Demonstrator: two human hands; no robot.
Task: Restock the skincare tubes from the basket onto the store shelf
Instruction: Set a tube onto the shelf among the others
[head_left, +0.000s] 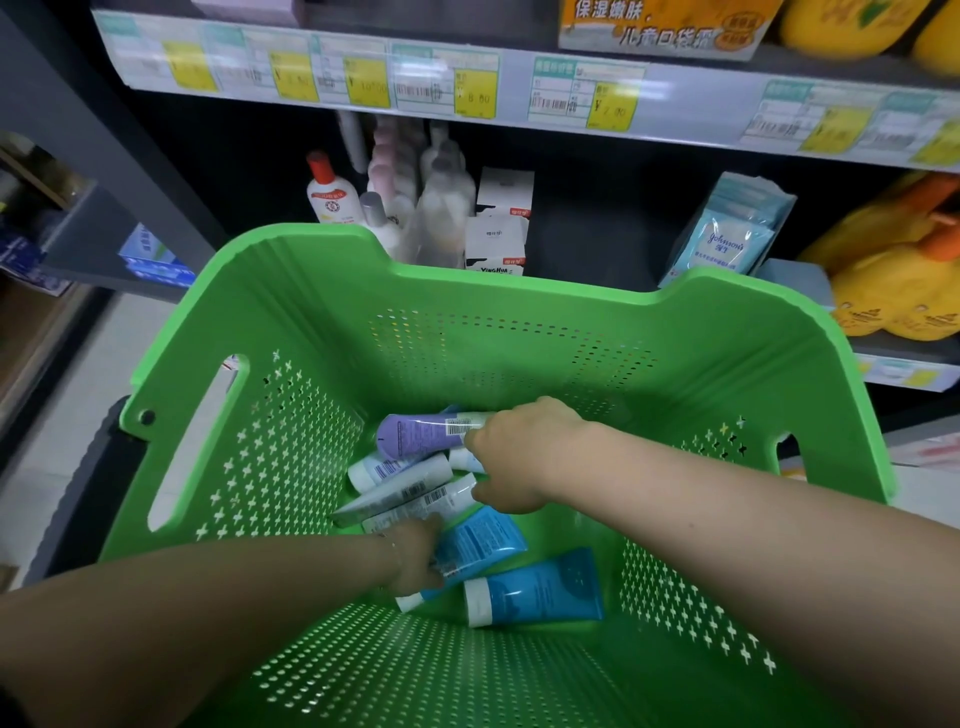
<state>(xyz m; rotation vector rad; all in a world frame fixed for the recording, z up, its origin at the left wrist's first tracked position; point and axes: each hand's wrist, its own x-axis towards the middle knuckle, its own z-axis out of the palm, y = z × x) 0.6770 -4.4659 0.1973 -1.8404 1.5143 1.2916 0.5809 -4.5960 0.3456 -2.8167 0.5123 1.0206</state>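
right grip (519, 457) pinches purple tube (415, 434) by one end — left grip (415, 561) curls round blue tube (480, 540)

This is a shop, in a toiletries aisle: the shelf edge (517, 78) carries yellow price labels (471, 98) with barcodes (one reads 8.80), lotion bottles (332, 195) and boxed goods (496, 241) stand ranked beneath, and a green plastic basket (519, 306) sits in front.

Left hand (415, 561) and right hand (519, 457): fingertips buried among tubes (415, 434), grip unreadable. Basket (322, 312) near rim cropped. Price tags (613, 106) blurred.
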